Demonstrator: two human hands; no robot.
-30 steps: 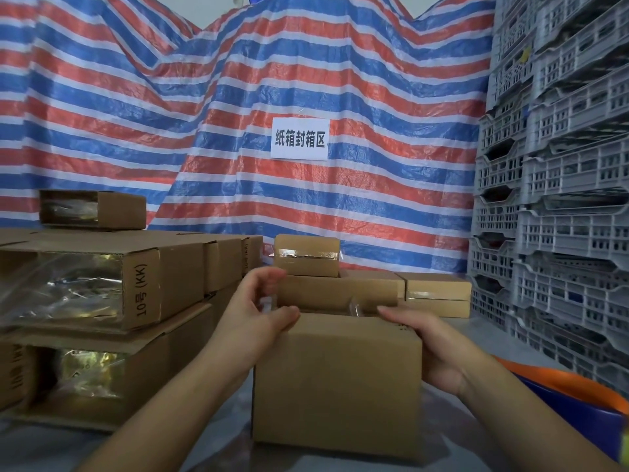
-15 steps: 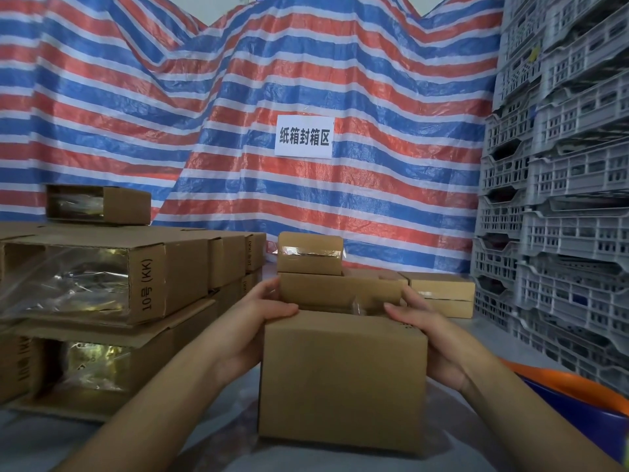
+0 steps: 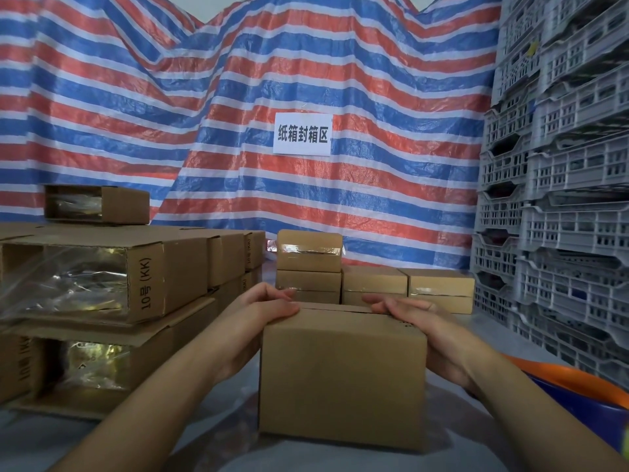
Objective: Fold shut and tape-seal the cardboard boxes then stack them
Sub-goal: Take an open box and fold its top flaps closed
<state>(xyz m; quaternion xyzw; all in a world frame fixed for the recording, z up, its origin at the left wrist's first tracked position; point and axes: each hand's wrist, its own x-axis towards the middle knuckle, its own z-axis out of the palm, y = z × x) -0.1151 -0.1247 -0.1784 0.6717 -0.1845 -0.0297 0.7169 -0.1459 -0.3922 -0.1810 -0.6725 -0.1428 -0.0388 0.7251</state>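
- Directly in front of the taped boxes [image 3: 340, 284], the cardboard box [image 3: 342, 376] is standing on the surface [image 3: 218, 434], likely kept close for sealing.
- Left hand [image 3: 252, 321] and right hand [image 3: 425, 330] are flanking it, straight fingers [image 3: 377, 301] pressing its top flaps flat, gripping nothing.
- Compared with a second ago, both hands are sitting lower, the flaps now closed.

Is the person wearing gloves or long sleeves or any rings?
No. The left hand and right hand are bare, with no gloves or rings showing. Both forearms are bare too: no sleeves, watch or bracelet in view.
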